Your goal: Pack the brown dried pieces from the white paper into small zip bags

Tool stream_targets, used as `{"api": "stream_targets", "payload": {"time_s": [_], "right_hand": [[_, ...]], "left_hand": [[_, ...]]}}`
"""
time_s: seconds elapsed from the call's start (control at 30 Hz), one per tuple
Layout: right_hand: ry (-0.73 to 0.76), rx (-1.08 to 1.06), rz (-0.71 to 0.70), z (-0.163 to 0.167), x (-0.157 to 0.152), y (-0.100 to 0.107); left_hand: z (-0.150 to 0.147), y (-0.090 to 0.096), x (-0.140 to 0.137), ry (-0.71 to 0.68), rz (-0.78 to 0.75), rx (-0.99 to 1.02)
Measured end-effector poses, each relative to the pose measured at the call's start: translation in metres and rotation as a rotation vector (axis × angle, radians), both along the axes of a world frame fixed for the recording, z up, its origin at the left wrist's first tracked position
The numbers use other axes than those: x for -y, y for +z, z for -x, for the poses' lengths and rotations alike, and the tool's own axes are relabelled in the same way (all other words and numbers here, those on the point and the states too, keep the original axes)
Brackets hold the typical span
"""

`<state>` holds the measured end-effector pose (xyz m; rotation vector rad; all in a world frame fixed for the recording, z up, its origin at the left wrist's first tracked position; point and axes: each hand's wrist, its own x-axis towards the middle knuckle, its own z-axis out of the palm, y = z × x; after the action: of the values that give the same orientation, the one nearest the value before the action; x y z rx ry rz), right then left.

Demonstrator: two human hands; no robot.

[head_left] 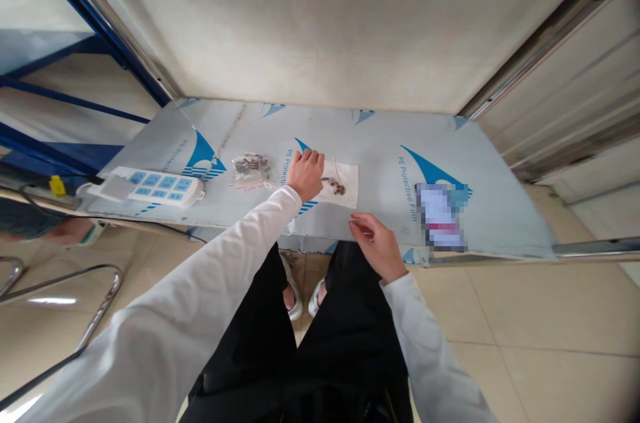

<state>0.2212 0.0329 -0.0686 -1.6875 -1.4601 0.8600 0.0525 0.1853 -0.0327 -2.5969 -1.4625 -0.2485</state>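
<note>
Counter ran left to right under blue-printed protective film. Power strip lay far left, well apart from the white sheet near the middle. Clear bag of small metal parts sat just left of the left hand. That hand rested curled at the sheet's left edge; grip hidden, can't tell. Small brown parts lay on the sheet, just right of it. Right hand hovered loosely open, empty, at the near edge, farther off.
</note>
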Motion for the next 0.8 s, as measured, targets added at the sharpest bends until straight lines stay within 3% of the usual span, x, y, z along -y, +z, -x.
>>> {"api": "stream_targets", "payload": {"time_s": [0.1,0.17,0.3,0.5,0.6,0.8], "right_hand": [[-0.013,0.023,-0.042,-0.002,-0.002,-0.003],[-0.071,0.091,-0.149,-0.001,-0.013,-0.001],[-0.118,0.247,-0.363,0.013,-0.069,0.013],[0.008,0.343,-0.256,0.025,-0.150,0.022],[0.066,0.343,-0.198,0.020,-0.160,0.016],[0.017,0.354,-0.176,0.011,-0.150,-0.001]], "left_hand": [[0.004,-0.002,0.001,-0.005,0.013,-0.027],[0.003,-0.002,-0.002,-0.049,-0.010,-0.064],[-0.002,0.003,-0.008,-0.131,-0.092,-0.139],[-0.007,0.010,-0.014,-0.242,-0.181,-0.231],[-0.010,0.013,-0.018,-0.337,-0.179,-0.286],[-0.029,0.022,-0.025,-0.531,-0.181,-0.504]]}}
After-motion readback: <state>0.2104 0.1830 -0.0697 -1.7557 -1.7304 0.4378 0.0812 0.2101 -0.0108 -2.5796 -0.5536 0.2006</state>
